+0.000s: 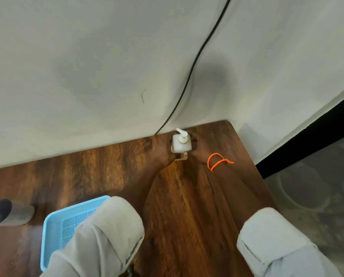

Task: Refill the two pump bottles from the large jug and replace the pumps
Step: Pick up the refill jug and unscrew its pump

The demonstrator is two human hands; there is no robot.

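Reaching far across the table [197, 196], left hand [163, 151] and right hand [197, 148] grip the pump bottle [181, 144]

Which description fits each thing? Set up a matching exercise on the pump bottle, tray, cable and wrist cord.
Things:
1. pump bottle
2. tray
3. cable
4. wrist cord

Descriptions:
A. orange, on the right wrist
B. black, running down the wall
C. white, held between both hands near the table's far edge
D. light blue, partly under the left sleeve

Pairs: 1-C, 2-D, 3-B, 4-A
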